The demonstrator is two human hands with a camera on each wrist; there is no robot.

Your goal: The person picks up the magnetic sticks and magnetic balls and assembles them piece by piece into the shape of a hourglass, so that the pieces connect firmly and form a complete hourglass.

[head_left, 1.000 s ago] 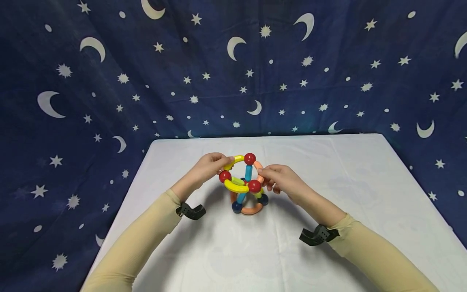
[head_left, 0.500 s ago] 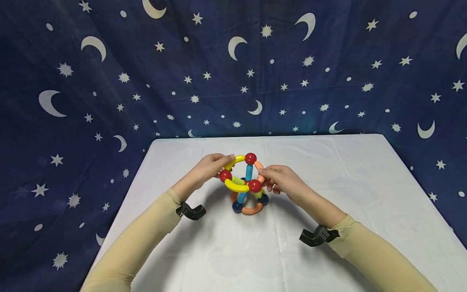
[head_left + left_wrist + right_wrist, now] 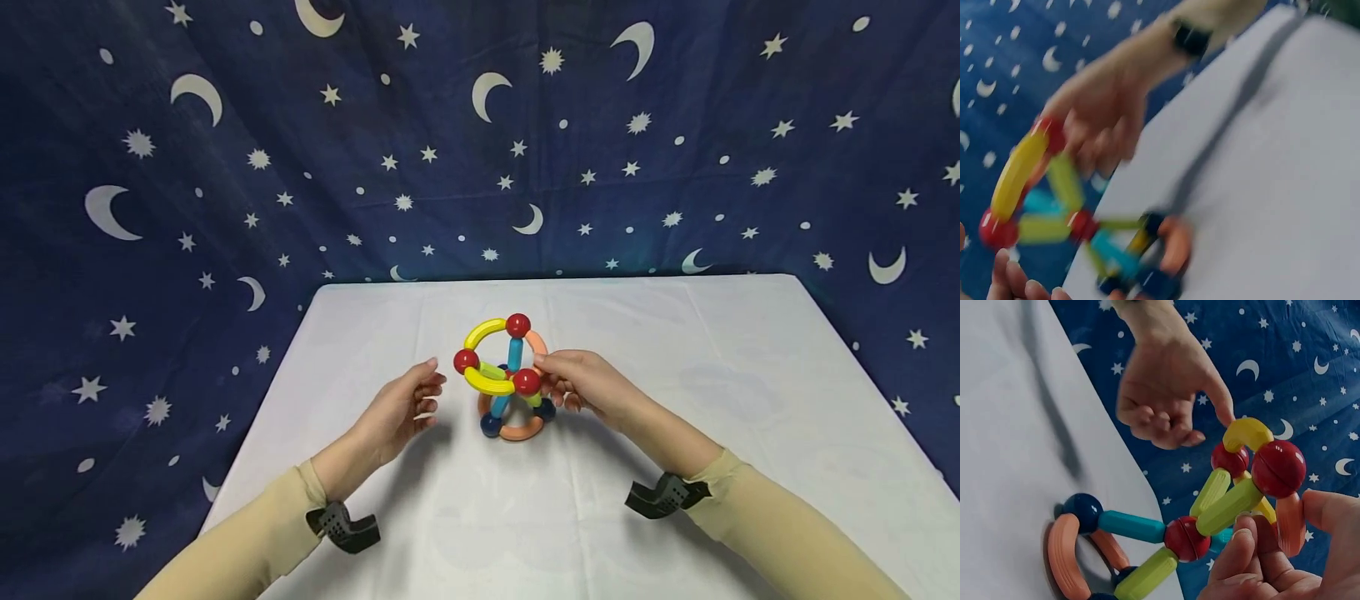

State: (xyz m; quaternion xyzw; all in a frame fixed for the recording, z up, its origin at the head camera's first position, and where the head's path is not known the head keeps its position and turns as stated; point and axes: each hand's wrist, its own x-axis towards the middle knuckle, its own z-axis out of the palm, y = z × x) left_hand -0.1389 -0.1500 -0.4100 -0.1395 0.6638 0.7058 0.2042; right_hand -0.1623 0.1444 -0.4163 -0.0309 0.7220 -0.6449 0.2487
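A magnetic ball-and-stick toy model (image 3: 490,383) stands on the table in the head view. Its upper ring joins red balls (image 3: 527,382) with yellow curved sticks and one orange curved stick (image 3: 1290,525). Straight green and light blue sticks meet at a central red ball (image 3: 1187,539); dark blue balls (image 3: 491,426) and orange curved sticks form the base. My right hand (image 3: 588,385) pinches the upper orange stick between thumb and fingers. Left of the model, my left hand (image 3: 395,414) is apart from it, fingers loosely bent and holding nothing.
A white cloth covers the table (image 3: 480,517). Behind it hangs a dark blue curtain (image 3: 450,108) with moons and stars. Each wrist wears a black strap-mounted device (image 3: 345,527).
My left hand has let go of the upper yellow stick and drawn back left and toward me. My right hand keeps its pinch, and the model stands nearly where it was.
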